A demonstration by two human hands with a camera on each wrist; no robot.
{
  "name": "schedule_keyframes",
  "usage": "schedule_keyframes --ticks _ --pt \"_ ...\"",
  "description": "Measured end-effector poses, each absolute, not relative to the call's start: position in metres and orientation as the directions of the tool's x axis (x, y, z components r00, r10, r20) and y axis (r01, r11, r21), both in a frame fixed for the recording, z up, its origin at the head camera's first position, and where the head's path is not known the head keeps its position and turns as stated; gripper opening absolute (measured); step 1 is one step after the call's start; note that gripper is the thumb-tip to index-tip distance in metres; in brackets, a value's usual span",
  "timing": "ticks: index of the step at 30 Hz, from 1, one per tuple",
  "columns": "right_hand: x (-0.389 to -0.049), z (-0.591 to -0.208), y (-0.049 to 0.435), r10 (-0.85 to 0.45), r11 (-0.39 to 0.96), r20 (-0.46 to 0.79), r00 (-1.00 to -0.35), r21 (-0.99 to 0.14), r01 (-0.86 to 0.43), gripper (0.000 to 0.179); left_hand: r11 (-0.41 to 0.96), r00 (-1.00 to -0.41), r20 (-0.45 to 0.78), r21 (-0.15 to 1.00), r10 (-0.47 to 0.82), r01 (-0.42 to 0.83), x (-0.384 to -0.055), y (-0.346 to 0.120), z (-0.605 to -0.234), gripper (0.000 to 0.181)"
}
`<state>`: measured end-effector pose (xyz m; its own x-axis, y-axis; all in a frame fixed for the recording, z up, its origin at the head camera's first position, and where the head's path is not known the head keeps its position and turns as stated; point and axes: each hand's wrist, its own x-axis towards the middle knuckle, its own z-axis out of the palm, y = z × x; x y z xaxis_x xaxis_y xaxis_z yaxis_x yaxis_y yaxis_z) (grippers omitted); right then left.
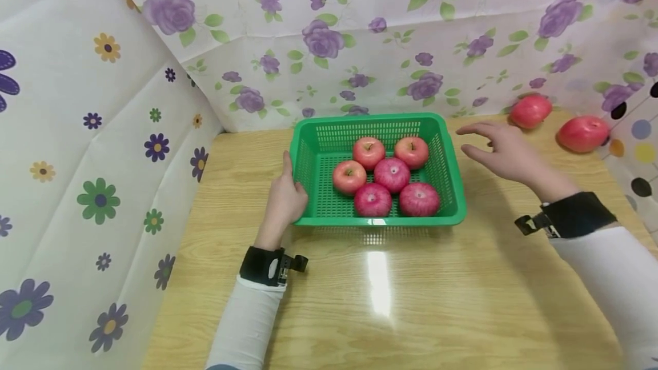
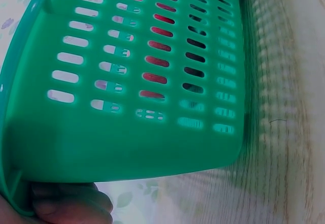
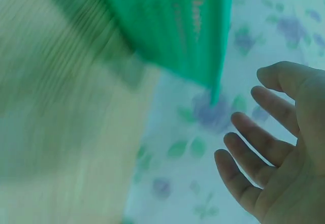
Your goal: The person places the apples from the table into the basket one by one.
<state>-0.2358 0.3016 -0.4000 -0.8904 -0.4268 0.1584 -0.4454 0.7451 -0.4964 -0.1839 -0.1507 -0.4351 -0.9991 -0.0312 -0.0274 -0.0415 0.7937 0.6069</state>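
Note:
A green plastic basket [image 1: 329, 221] with slotted walls stands on the wooden table. Inside lie several apples: three lighter orange-red ones, such as one apple [image 1: 349, 177], and three darker red ones, such as another apple [image 1: 419, 199]. My left hand [image 1: 285, 197] grips the basket's left rim; in the left wrist view, its curled fingers [image 2: 71, 203] show beneath the rim. Off the basket's right side hovers my right hand [image 1: 506, 152], holding nothing and apart from the rim. Its fingers [image 3: 261, 137] are spread and slightly bent in the right wrist view.
Two red fruits, one rounder fruit [image 1: 531, 111] and one larger fruit [image 1: 583, 133], sit at the table's back right corner. Flowered cloth [image 1: 329, 73] hangs behind the table [image 1: 329, 313], and another flowered sheet [image 1: 103, 159] borders its left edge.

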Motion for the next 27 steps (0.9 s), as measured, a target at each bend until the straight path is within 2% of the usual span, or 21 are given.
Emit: schedule_keyframes --ticks 9,27 --pt "-0.235 -0.420 0.351 -0.341 0.803 0.098 -0.935 -0.486 -0.344 0.042 0.799 -0.999 -0.031 0.600 -0.029 -0.042 -0.184 -0.152 -0.434 0.081" --pt "-0.229 -0.434 0.406 -0.214 0.866 0.022 -0.977 -0.459 -0.200 0.044 0.784 -0.998 -0.054 0.617 -0.037 -0.063 -0.182 -0.152 -0.432 0.083"
